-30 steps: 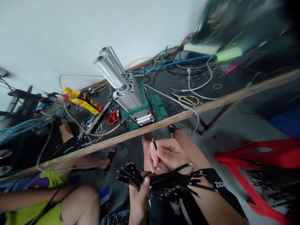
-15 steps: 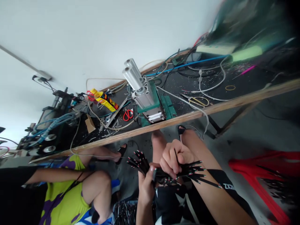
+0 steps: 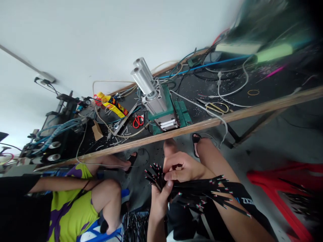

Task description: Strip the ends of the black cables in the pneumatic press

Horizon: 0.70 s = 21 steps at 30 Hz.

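A bundle of short black cables (image 3: 196, 188) with red, white and green wire ends lies across my lap. My left hand (image 3: 160, 198) is wrapped round the bundle, its thumb on top. Just above it, my right hand (image 3: 180, 168) has its fingers curled and pinched at the bundle beside the left thumb; what sits between those fingertips is hidden. One group of cable ends fans out to the upper left of my hands, the others spread to the right over my leg.
Ahead stands a bench (image 3: 191, 126) with a green and silver press (image 3: 161, 104), scissors (image 3: 217, 107) and a yellow bottle (image 3: 112, 105). A seated person (image 3: 73, 201) is at left, a cable crate (image 3: 135, 227) below, a red stool (image 3: 272, 195) at right.
My right hand has moved left to my left hand, and the single cable that stood up from its fingers no longer shows. The bench has shifted slightly in view.
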{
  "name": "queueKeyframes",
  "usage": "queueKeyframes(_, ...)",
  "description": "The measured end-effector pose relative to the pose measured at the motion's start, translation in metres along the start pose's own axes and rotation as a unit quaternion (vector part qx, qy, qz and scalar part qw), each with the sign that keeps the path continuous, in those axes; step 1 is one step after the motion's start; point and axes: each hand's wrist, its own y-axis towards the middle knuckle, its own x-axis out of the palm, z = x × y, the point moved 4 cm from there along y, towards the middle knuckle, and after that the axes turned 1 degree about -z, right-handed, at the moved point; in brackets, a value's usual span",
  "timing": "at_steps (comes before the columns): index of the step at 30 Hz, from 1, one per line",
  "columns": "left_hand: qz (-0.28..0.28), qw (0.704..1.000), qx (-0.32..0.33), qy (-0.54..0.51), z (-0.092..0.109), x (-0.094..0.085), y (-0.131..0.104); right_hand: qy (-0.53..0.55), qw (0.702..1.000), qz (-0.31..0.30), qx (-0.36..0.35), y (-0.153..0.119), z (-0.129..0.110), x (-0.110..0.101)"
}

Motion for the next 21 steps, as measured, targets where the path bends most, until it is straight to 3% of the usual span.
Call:
queueKeyframes(4,-0.029,0.999,-0.002,0.032,0.003,0.0,0.005,0.047,0.998,0.03,0.026,-0.001,0.0,0.0)
queueKeyframes(6,-0.059,0.996,-0.019,0.066,0.002,0.002,0.008,0.108,0.989,0.097,0.019,0.001,-0.006,-0.007)
queueKeyframes(9,-0.1,0.99,-0.034,0.093,-0.002,0.01,0.012,0.203,0.95,0.237,-0.028,0.007,-0.02,-0.023)
queueKeyframes(11,-0.118,0.987,-0.036,0.099,-0.004,0.015,0.013,0.217,0.932,0.285,-0.047,0.011,-0.026,-0.03)
queueKeyframes(17,-0.143,0.984,-0.065,0.083,-0.008,0.022,0.018,0.108,0.964,0.242,-0.037,0.017,-0.025,-0.025)
queueKeyframes(21,-0.165,0.979,-0.074,0.09,-0.006,0.023,0.023,0.082,0.961,0.264,-0.023,0.017,-0.019,-0.026)
